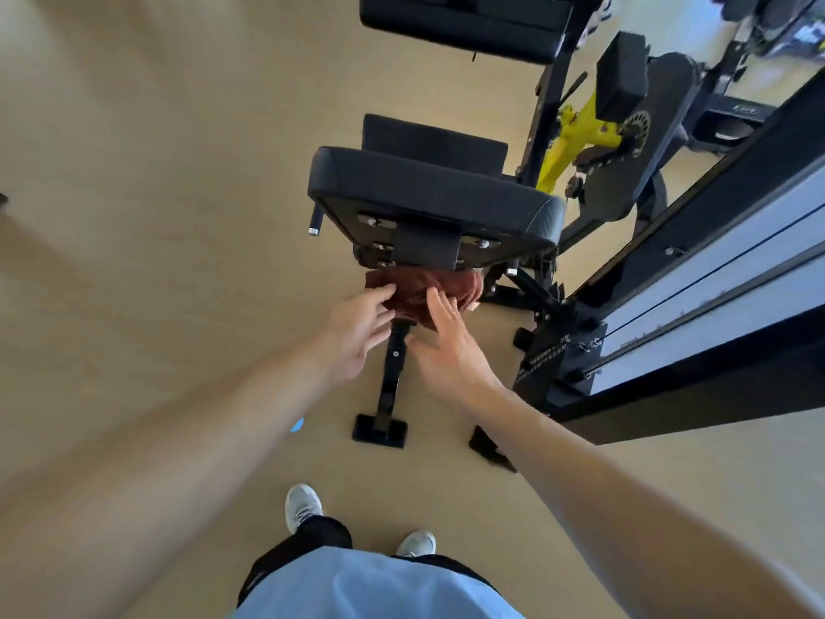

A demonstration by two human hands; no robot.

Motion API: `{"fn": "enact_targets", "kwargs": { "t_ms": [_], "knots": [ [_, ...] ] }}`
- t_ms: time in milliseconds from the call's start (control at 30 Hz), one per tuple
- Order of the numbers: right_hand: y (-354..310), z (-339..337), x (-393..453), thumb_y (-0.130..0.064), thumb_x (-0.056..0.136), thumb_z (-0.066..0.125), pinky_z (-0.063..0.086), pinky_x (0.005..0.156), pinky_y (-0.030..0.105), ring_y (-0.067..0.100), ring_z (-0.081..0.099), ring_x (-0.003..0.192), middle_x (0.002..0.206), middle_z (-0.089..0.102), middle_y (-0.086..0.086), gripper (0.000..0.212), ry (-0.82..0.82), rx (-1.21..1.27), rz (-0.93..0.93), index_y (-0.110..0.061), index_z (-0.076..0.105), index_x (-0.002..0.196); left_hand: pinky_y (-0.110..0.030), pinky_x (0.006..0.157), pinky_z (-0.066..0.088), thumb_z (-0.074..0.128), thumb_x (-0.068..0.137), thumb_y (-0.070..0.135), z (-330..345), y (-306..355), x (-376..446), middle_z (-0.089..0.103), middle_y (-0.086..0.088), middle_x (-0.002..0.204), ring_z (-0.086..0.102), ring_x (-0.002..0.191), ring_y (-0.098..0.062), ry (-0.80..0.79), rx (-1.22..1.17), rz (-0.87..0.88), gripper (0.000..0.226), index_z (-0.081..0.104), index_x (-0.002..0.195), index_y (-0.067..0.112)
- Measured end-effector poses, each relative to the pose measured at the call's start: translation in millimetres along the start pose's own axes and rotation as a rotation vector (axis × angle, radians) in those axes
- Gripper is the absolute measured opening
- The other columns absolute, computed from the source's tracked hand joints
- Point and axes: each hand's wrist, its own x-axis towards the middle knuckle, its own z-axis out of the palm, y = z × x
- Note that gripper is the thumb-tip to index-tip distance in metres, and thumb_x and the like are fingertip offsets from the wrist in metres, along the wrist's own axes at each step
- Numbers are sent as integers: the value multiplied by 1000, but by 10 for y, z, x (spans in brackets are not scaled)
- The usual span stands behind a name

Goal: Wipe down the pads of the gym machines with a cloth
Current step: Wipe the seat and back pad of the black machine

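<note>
A bunched reddish-brown cloth (417, 293) sits just under the near edge of a black padded seat (428, 185) on a gym machine. My left hand (359, 335) reaches in from the left and grips the cloth's left edge between thumb and fingers. From the right, my right hand (446, 348) lays fairly straight fingers on the cloth's front. The pad's underside, with its bolts and bracket, faces me. Part of the cloth is hidden behind the pad and my fingers.
Farther off are a second black pad (464, 29) and a small black roller pad (620, 78) on a yellow arm (576, 127). The machine's dark weight-stack frame (714, 270) runs along the right. Its support foot (379, 431) stands on the tan floor near my shoes (303, 507).
</note>
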Motion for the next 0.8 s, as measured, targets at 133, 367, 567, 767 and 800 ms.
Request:
{"fn": "enact_targets", "kwargs": {
  "t_ms": [133,367,567,767,800],
  "knots": [
    [217,-53,283,-38,102,41,16,126,56,26,16,156,165,32,2,63,-69,-179,-65,-19,26,160,-32,100,46,68,95,31,96,-47,90,62,-5,133,58,125,-17,36,19,33,49,52,138,11],
    [462,112,864,-30,107,41,6,128,44,25,9,158,171,18,6,66,-178,-340,-70,-17,12,165,-33,101,47,64,98,28,29,119,527,67,8,103,62,112,-12,114,141,92,7,59,98,22],
    [630,345,802,-31,105,43,-1,129,50,24,-2,159,173,7,6,74,-54,-398,-108,-18,1,165,-36,103,44,66,92,28,-60,-111,576,70,2,105,65,99,-8,42,168,252,11,61,98,20],
    [488,97,323,-21,103,38,-5,127,41,29,-5,159,173,8,6,70,89,-343,-178,-19,6,165,-25,115,37,40,94,-5,-142,-369,113,50,5,151,41,142,-4,-299,379,506,60,46,147,21],
    [487,80,365,-20,104,38,-2,127,42,28,-3,159,173,9,4,69,67,-369,-168,-21,6,165,-25,116,34,38,92,-7,-155,-373,142,42,4,157,33,146,-4,-309,443,501,67,37,154,20]
  ]
}}
